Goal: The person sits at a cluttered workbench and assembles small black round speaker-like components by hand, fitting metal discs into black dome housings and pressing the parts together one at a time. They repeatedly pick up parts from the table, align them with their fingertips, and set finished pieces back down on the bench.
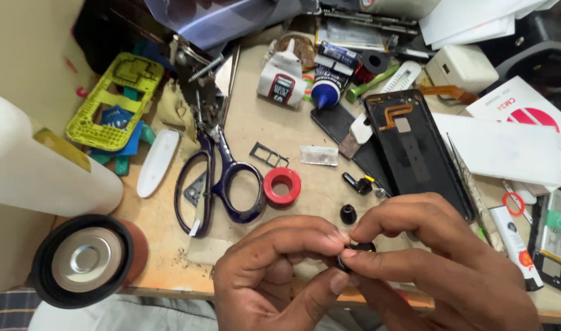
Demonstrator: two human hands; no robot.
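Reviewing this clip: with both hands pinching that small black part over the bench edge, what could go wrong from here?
1. The small black part is pinched between the left hand and right hand near the table edge; a slip could likely send it off the bench.
2. The scissors lie close to the left hand, a possible snag.
3. The loose black cap sits just beyond the fingers and could be knocked away.

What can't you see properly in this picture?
Head view:
- Small black part: mostly hidden by fingertips of left hand and right hand; shape unclear.
- Speaker: cut off by the bottom edge.
- White roll: cut off by the left edge.
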